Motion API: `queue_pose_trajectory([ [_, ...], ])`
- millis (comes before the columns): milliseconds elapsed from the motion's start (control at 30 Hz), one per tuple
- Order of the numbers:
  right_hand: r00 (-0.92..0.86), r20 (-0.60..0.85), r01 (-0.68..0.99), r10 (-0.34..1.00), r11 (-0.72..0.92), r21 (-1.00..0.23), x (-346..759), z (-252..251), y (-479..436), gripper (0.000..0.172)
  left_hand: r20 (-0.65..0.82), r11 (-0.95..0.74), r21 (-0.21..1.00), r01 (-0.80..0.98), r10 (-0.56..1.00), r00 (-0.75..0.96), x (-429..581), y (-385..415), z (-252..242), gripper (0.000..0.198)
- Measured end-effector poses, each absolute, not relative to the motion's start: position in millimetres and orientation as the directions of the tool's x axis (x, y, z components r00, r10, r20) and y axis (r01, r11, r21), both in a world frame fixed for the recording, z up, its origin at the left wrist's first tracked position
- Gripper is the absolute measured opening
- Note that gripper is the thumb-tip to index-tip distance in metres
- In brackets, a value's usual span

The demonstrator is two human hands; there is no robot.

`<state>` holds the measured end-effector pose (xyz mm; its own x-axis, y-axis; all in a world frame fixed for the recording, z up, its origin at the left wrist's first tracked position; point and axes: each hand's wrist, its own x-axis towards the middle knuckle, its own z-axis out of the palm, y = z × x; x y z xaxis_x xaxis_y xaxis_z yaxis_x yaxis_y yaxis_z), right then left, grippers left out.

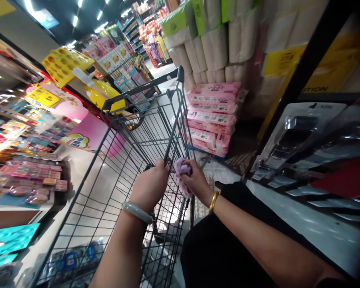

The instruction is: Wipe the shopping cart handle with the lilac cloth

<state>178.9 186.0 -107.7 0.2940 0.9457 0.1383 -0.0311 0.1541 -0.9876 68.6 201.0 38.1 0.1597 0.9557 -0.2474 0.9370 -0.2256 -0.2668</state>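
Note:
A dark wire shopping cart [129, 132] stands tilted in front of me in a shop aisle. My left hand [150, 184], with a pale bangle on the wrist, is closed round the cart's near rim. My right hand [196, 182], with a gold bangle, is closed on a crumpled purple cloth [182, 170] and presses it against the cart's rim right beside the left hand. Blue packets [75, 256] lie at the cart's bottom.
Pink packs [211, 116] are stacked on the floor ahead on the right, with rolls of paper [216, 44] above them. A shelf with packaged goods [303, 148] runs along the right. Colourful displays [30, 160] fill the left side. The aisle floor [165, 72] leads ahead.

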Motion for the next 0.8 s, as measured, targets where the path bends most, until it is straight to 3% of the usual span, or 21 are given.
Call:
queue_pose_trajectory([
  [167, 0.344, 0.401, 0.099, 0.849, 0.392, -0.915, 192, -82, 196, 0.036, -0.214, -0.267, -0.255, 0.929, 0.953, 0.215, 71, 194, 36, 0.032],
  [400, 0.274, 0.256, 0.085, 0.927, 0.241, -0.967, 210, -100, 196, 0.026, -0.195, -0.284, -0.116, 0.952, 0.946, 0.259, 68, 187, 34, 0.036],
  [533, 0.402, 0.376, 0.101, 0.835, 0.368, -0.924, 218, -76, 202, 0.034, -0.191, -0.28, -0.091, 0.956, 0.947, 0.259, 68, 182, 39, 0.036],
  [633, 0.376, 0.421, 0.175, 0.825, 0.383, -0.907, 216, -75, 207, 0.034, -0.216, -0.275, -0.109, 0.955, 0.945, 0.247, 71, 177, 50, 0.034],
  [800, 0.298, 0.238, 0.091, 0.925, 0.22, -0.971, 213, -88, 204, 0.03, -0.249, -0.289, -0.093, 0.953, 0.933, 0.259, 88, 191, 69, 0.033],
])
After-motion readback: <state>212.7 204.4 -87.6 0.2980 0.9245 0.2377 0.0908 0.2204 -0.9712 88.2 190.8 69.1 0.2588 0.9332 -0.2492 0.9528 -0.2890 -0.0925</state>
